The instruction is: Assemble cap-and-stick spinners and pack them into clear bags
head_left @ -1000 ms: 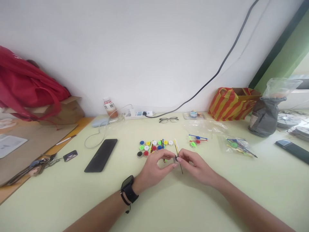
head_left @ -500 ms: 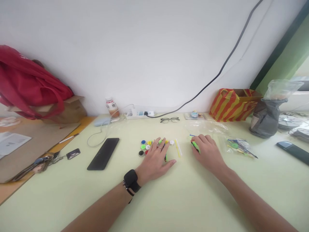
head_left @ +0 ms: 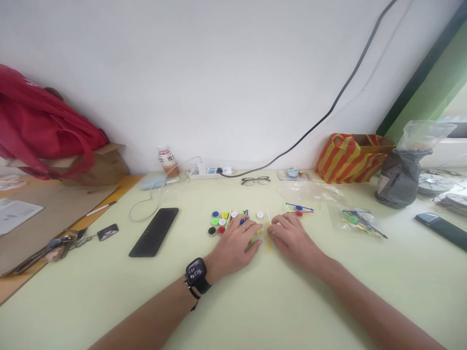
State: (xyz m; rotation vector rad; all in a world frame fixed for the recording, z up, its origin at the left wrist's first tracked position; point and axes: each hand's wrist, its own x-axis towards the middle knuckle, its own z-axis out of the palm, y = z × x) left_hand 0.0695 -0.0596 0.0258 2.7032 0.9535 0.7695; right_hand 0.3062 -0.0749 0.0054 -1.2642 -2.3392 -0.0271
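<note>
My left hand bends its fingers over small coloured plastic parts; a yellow bit and a green bit show at its fingertips, but what it grips is hidden. Closed fingers of my right hand meet at a thin yellow stick lying upright in view between the hands. A white stick lies just above it, beside a white disc. Left of my left hand are several small discs, among them a black disc and a blue disc. Beyond my right hand lie a blue stick and a red disc.
A black phone lies to the left, with keys farther out. At the back are glasses, a power strip and a bottle. A clear bag of parts lies right, near a striped bag.
My right hand has moved left from a green piece to the yellow stick, uncovering blue and red parts. My left fingers have curled in. The watch face has lit up.
</note>
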